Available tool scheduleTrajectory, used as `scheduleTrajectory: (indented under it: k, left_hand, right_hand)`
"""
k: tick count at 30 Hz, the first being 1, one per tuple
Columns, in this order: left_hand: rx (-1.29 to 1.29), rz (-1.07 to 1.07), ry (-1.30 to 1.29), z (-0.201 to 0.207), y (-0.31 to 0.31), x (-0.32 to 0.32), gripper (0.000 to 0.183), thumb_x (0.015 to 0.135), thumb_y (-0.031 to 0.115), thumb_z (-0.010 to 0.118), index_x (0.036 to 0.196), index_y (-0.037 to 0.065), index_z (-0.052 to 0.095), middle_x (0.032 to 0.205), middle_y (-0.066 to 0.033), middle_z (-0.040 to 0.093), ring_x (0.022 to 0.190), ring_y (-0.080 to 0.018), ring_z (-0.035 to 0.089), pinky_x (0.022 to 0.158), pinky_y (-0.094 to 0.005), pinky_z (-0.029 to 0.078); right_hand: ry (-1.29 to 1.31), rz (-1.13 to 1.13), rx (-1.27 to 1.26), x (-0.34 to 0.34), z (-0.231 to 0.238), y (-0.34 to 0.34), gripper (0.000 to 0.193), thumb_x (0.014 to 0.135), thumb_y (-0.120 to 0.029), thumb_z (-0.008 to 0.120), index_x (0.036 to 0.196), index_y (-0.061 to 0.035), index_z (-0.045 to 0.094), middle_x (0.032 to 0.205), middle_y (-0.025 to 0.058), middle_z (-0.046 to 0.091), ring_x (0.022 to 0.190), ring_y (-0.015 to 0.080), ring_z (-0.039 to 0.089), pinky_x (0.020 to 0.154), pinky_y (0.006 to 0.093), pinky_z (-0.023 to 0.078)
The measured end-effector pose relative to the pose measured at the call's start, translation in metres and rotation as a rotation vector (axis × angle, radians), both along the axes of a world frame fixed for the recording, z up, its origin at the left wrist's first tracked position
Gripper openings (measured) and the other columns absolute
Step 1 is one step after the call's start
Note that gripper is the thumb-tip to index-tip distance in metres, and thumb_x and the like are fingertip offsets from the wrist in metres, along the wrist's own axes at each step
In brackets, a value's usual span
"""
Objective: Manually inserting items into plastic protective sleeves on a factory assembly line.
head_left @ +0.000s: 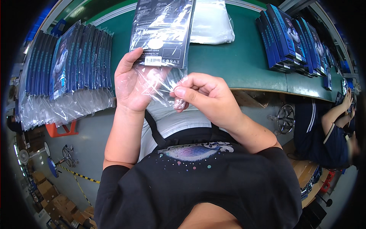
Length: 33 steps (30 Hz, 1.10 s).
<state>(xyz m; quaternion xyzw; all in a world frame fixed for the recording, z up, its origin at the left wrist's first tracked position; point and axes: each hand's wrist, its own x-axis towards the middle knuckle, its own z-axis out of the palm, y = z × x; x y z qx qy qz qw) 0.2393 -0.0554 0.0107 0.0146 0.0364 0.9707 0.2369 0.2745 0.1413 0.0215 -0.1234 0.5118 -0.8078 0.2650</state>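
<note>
Bright, whitish light, seemingly from overhead, falls fairly evenly; hard glare streaks the clear film (164,91) around the held box (162,36), washing out patches of its face; smaller glints dot the plastic wrapping (68,105) at left; fisheye distortion bends the green table (244,63); the rim fades to black; the person (316,133) at right looks stretched and soft.

The dark box (160,42) looks like smooth card beneath a clear, glossy, crinkled plastic bag (162,91). Over on the left, plastic wrappers (68,107) shine too; the near shirt (198,187) is matt cloth.
</note>
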Motion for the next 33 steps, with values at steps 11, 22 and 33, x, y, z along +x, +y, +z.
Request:
scheduleTrajectory:
  k: [11,22,33]
  left_hand:
    - [0.040,0.009,-0.023,0.000,-0.003,0.002,0.037,0.090,0.011,0.049,0.123,-0.007,0.048,0.124,-0.0210,0.056,0.118,-0.0343,0.051,0.105,-0.0510,0.035]
    - [-0.040,0.074,-0.020,0.007,-0.016,0.010,0.035,0.091,0.011,0.049,0.122,-0.005,0.050,0.121,-0.0202,0.058,0.113,-0.0345,0.055,0.101,-0.0523,0.039]
    - [-1.627,1.645,0.588,0.111,-0.063,0.067,0.038,0.084,-0.001,0.054,0.122,-0.005,0.054,0.122,-0.0167,0.057,0.107,-0.0268,0.059,0.094,-0.0363,0.046]
  right_hand:
    - [-0.015,-0.099,0.069,0.006,-0.003,-0.001,0.010,0.084,-0.003,0.068,0.087,0.0009,0.060,0.085,0.0080,0.065,0.073,0.0109,0.061,0.066,0.0239,0.051]
    - [0.017,-0.019,0.055,0.009,-0.009,0.003,0.010,0.088,-0.005,0.064,0.095,0.0031,0.064,0.087,0.0070,0.065,0.077,0.0112,0.062,0.069,0.0249,0.052]
    - [0.198,-0.300,0.134,-0.009,-0.010,0.029,0.013,0.092,-0.011,0.060,0.091,0.0013,0.064,0.078,0.0045,0.064,0.071,0.0088,0.060,0.066,0.0225,0.049]
